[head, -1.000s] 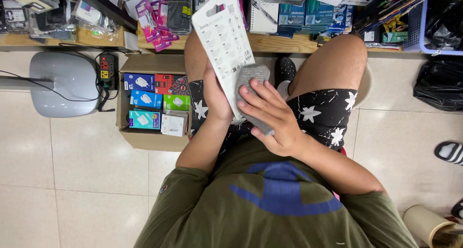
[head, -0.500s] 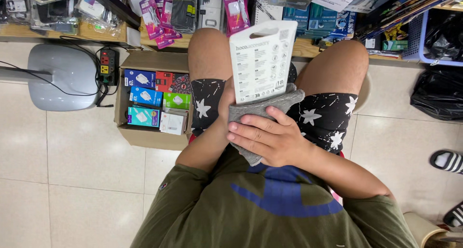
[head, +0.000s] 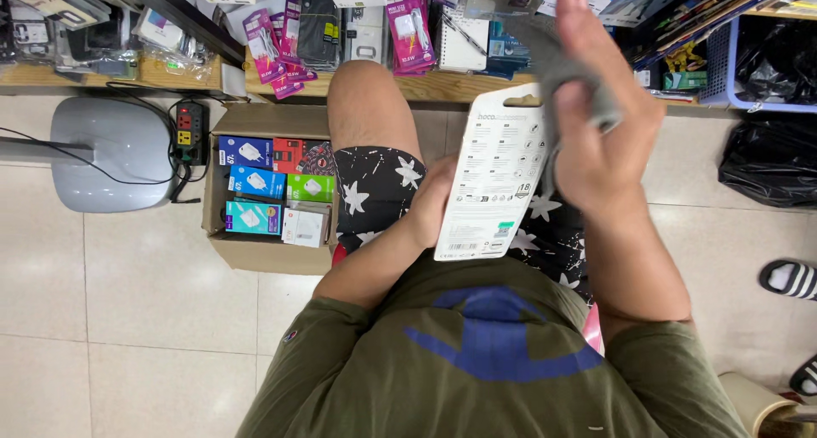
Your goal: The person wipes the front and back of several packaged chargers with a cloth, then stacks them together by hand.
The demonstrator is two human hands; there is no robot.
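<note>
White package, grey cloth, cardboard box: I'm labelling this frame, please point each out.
White package (head: 494, 178), head view, middle of its printed face.
Grey cloth (head: 557, 72), head view, fold above the thumb.
Cardboard box (head: 255, 255), head view, near wall.

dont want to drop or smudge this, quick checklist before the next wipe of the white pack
1. Left hand grips the white pack by its left edge: ok.
2. Right hand holds the grey cloth: ok.
3. Cloth touching the pack's upper right edge: ok.
4. Pack held above the lap, apart from the cardboard box: ok.
5. Pack's far face clean: cannot tell, it is turned away.
</note>
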